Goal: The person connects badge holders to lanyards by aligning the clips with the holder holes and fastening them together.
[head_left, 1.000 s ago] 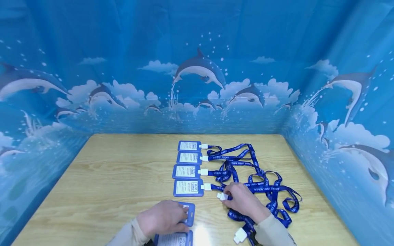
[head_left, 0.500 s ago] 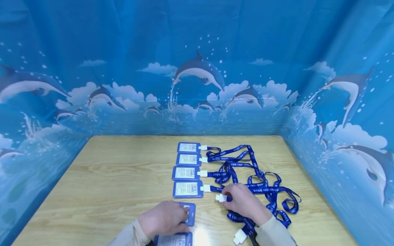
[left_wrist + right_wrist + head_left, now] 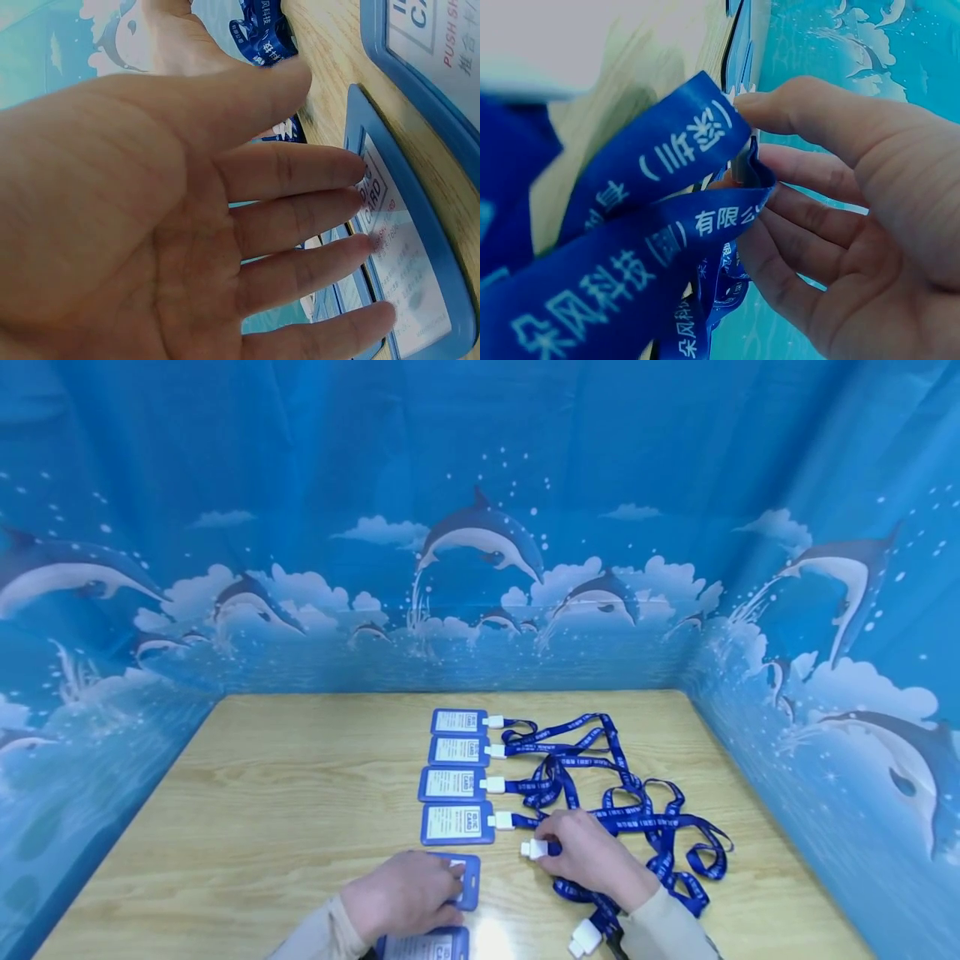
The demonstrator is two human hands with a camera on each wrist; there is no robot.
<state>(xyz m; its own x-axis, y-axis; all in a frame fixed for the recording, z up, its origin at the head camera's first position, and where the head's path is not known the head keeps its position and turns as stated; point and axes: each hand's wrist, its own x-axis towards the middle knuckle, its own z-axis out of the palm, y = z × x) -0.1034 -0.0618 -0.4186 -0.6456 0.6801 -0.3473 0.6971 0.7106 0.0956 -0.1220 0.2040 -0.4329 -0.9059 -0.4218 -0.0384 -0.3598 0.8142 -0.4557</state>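
My left hand [image 3: 408,893] rests its fingertips on a blue badge holder [image 3: 471,881] lying flat on the table. In the left wrist view the fingers are nearly straight, and their tips touch the card face of that badge holder [image 3: 409,262]. To the right, my right hand [image 3: 596,857] pinches a blue lanyard just behind its white clip [image 3: 534,849], which points left toward the badge holder. The right wrist view shows thumb and fingers on the doubled strap of the lanyard [image 3: 607,277]; the clip is mostly hidden there.
Beyond the hands, several badge holders [image 3: 457,823] lie in a column, each joined to a lanyard by a white clip. Tangled blue straps [image 3: 663,839] spread to the right. Nearest me lie another badge holder [image 3: 420,946] and a loose white clip [image 3: 585,937]. A dolphin-print curtain [image 3: 480,610] surrounds the table.
My right hand has brought the white clip slightly left, toward the badge holder. The badge holder under my left fingers has slid slightly right. The head view has tilted a little.
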